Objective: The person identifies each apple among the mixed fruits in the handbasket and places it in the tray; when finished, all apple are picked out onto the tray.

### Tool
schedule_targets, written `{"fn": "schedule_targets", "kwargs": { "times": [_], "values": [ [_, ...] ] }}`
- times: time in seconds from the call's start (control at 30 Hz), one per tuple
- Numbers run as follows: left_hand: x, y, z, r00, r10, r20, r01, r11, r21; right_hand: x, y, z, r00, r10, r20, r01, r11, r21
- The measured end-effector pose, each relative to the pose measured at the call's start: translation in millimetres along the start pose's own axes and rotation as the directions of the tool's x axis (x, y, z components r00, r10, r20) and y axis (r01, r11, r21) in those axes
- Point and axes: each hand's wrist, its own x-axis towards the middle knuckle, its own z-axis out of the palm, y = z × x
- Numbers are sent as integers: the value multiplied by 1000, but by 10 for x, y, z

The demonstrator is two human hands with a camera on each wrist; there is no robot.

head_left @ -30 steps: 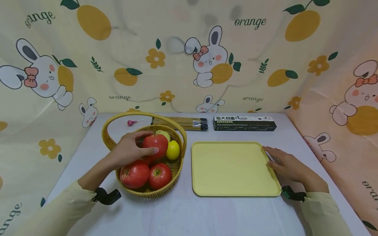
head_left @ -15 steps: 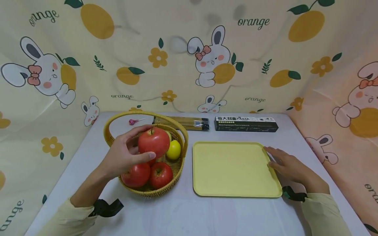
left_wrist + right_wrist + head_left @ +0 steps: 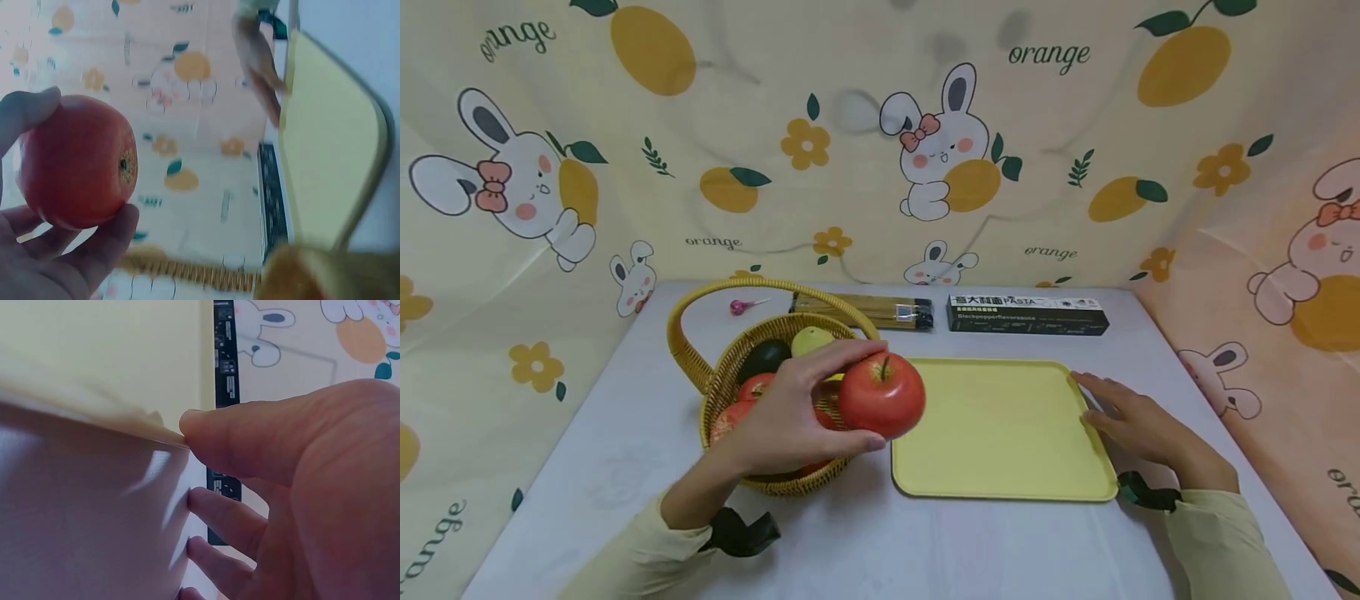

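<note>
My left hand (image 3: pixel 786 425) grips a red apple (image 3: pixel 883 396) between thumb and fingers, stem up, where it overlaps the tray's left edge in the head view. The left wrist view shows this apple (image 3: pixel 78 162) from its side, fingers curled round it. Behind the hand stands a yellow woven basket (image 3: pixel 690 354) with a handle; in it lie more red apples (image 3: pixel 728 419), a dark green avocado (image 3: pixel 763 360) and a yellow-green pear (image 3: pixel 810 339), partly hidden. My right hand (image 3: pixel 1138 425) rests at the right edge of a pale yellow tray (image 3: pixel 1000 433), its thumb touching the rim in the right wrist view.
At the back of the white table lie a black pasta box (image 3: pixel 1027 317), a pack of spaghetti (image 3: pixel 880 312) and a small pink item (image 3: pixel 740 307). A printed cloth (image 3: pixel 850 200) with rabbits and oranges closes off the back and sides.
My left hand has lifted the apple out of the basket and carried it right, to the tray's left edge. The right hand stays at the tray.
</note>
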Motion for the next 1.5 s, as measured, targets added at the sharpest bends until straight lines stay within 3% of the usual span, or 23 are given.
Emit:
{"fn": "schedule_targets", "kwargs": {
  "times": [0.37, 0.63, 0.93, 1.13, 1.33, 1.5],
  "values": [
    [515, 199, 646, 978, 183, 103, -176, 982, -69, 21, 39, 42, 1000, 8, -1, -8, 1000, 1],
    [908, 272, 1022, 972, 217, 89, -209, 974, -88, 37, 28, 36, 1000, -9, -7, 9, 1000, 7],
    [1264, 165, 1316, 984, 171, 40, -170, 985, -29, 14, 13, 49, 993, -104, -52, 104, 995, 2],
    [1427, 22, 1410, 994, 109, -5, -109, 993, -49, 16, 4, 7, 1000, -18, 1, 18, 1000, 11],
    [1519, -148, 1518, 1000, -7, -6, 6, 998, -62, -2, -5, -22, 999, 38, 25, -38, 999, 31],
    [1580, -345, 1608, 991, -133, -27, 131, 988, -87, 9, -4, -8, 1000, 26, 14, -27, 999, 29]
  ]
}}
